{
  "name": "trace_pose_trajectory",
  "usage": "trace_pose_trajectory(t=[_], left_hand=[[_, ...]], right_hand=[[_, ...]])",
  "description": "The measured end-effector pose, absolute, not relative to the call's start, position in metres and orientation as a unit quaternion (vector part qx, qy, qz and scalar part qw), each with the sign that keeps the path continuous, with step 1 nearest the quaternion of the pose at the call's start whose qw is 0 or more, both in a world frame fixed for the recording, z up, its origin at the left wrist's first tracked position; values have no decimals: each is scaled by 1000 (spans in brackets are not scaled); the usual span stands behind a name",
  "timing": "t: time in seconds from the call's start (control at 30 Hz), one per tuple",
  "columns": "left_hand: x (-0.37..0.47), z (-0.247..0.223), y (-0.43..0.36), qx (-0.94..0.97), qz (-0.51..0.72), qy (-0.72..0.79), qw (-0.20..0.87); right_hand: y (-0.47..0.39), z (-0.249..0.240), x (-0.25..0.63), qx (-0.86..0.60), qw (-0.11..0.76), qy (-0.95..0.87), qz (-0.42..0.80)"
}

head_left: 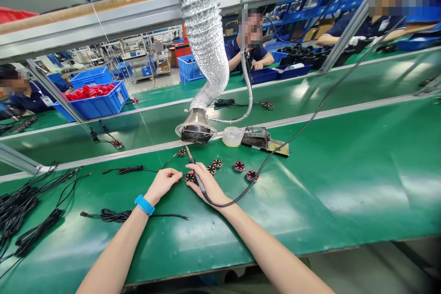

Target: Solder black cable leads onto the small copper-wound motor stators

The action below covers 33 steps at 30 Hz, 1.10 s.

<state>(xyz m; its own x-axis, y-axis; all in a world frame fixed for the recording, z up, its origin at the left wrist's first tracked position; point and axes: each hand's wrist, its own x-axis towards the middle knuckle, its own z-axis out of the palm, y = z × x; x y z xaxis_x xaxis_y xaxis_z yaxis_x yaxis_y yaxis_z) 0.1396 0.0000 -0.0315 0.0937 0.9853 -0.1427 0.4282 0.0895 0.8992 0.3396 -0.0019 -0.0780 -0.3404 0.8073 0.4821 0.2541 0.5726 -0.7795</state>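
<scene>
My right hand [206, 181] grips a soldering iron [198, 177], its tip pointing up and away from me. The same hand's thumb and fingers are at a small round motor stator [189, 178] with copper-coloured windings. Just left of that stator is my left hand [165, 180], wearing a blue wristband [144, 205]. Its thumb and forefinger are pinched together; whatever they hold is too fine to make out. More stators [217, 163] sit just beyond my right hand, and another stator [182, 152] with a black cable [131, 170] lies farther back on the green bench.
A ribbed exhaust duct [206, 27] hangs over the bench's far edge. Right of it stand a tape roll [232, 137] and a soldering stand [263, 140]. Bundled black cables [20, 211] lie at left. The iron's cord [292, 135] crosses the right side. Co-workers sit beyond the conveyor.
</scene>
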Motion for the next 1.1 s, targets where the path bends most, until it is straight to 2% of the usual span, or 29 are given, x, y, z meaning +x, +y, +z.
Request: trace_pose_trajectory(t=[0.17, 0.5, 0.73, 1.0, 1.1], left_hand=[[143, -32, -1, 620, 278, 571, 461], [149, -28, -1, 551, 361, 594, 462], [146, -32, -4, 626, 249, 587, 449], [157, -27, -8, 546, 325, 569, 522], [157, -28, -7, 520, 347, 604, 494]], right_hand=[[-1, -78, 339, -352, 461, -753, 312], [1, -81, 340, -357, 455, -755, 308], [1, -84, 339, -343, 476, -747, 315], [3, -83, 338, -343, 472, -745, 322], [1, -79, 338, -346, 465, -749, 320]])
